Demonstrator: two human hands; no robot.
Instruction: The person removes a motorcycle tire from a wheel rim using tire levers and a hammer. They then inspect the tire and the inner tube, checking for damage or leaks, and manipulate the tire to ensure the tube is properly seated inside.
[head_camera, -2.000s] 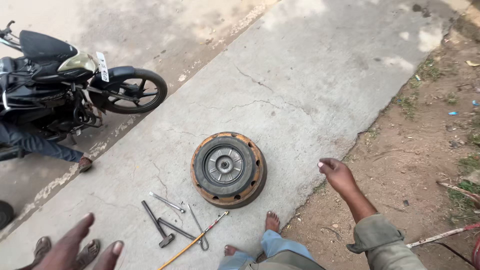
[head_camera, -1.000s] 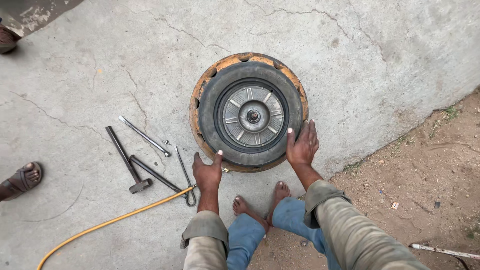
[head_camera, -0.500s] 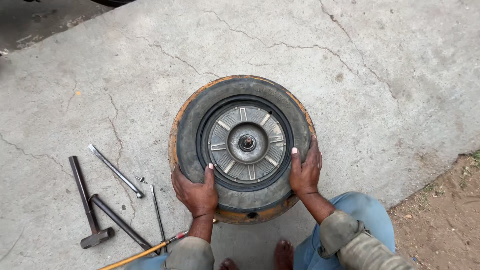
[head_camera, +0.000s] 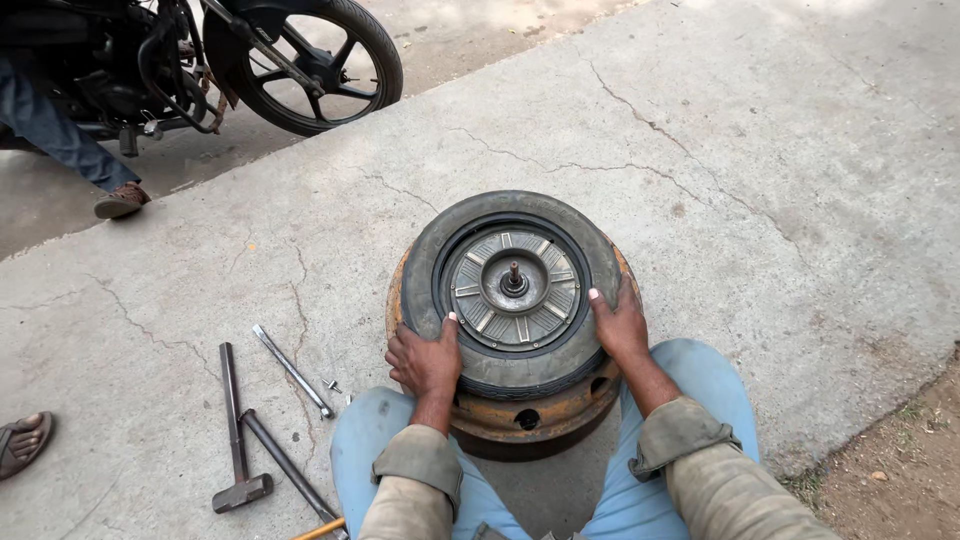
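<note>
Both hands press on a small black rubber tyre (head_camera: 512, 360) that lies flat on a rusty orange steel rim (head_camera: 530, 415) on the cracked concrete (head_camera: 760, 170), between the person's knees — the left hand (head_camera: 425, 362) is spread over the near-left sidewall, the right hand (head_camera: 620, 325) cupped on the right edge, fingers wrapped on the tread rather than closed in a fist. To do this well, I judge the palms should bear down evenly on opposite sides so the tyre stays level around its ribbed grey metal hub (head_camera: 513, 285) with the short axle stub. A hammer (head_camera: 238, 435) and slim steel bars (head_camera: 292, 370) lie to the left — well apart from the hands.
</note>
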